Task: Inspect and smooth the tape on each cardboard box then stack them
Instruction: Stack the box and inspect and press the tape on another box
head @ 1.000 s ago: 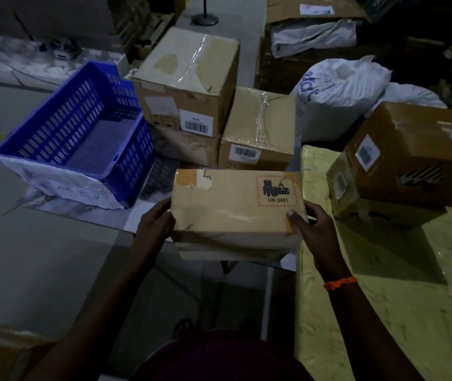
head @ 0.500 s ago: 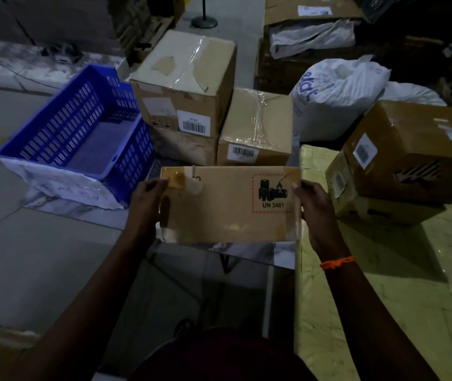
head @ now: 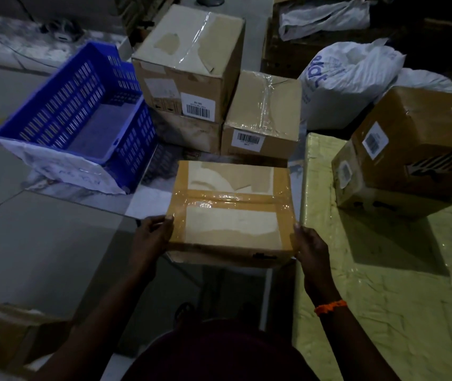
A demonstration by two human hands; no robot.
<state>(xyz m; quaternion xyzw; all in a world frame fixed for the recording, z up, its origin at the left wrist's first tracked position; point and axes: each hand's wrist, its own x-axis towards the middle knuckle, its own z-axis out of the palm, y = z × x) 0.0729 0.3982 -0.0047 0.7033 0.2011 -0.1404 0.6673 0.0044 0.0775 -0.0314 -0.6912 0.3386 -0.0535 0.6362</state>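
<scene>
I hold a flat brown cardboard box point(head: 230, 213) in front of me, its taped face up. Glossy tape runs across the middle and down both short ends, with torn label remains beside it. My left hand point(head: 152, 236) grips the near left corner, thumb on top. My right hand point(head: 308, 247) grips the near right corner, thumb along the edge. On the yellow table point(head: 384, 284) to the right stands a large brown box point(head: 422, 141) on a smaller box point(head: 356, 185). Beyond lie a tall taped box point(head: 189, 61) and a lower taped box point(head: 263, 116).
A blue plastic crate point(head: 82, 111) sits at the left on white sheeting. White sacks point(head: 348, 78) lie behind the yellow table. More cartons stand at the back, and another carton point(head: 5, 336) lies at the near left on the floor.
I have turned the box over in my hands: the face with the UN 3481 label has rolled out of sight and the taped face is now on top.
</scene>
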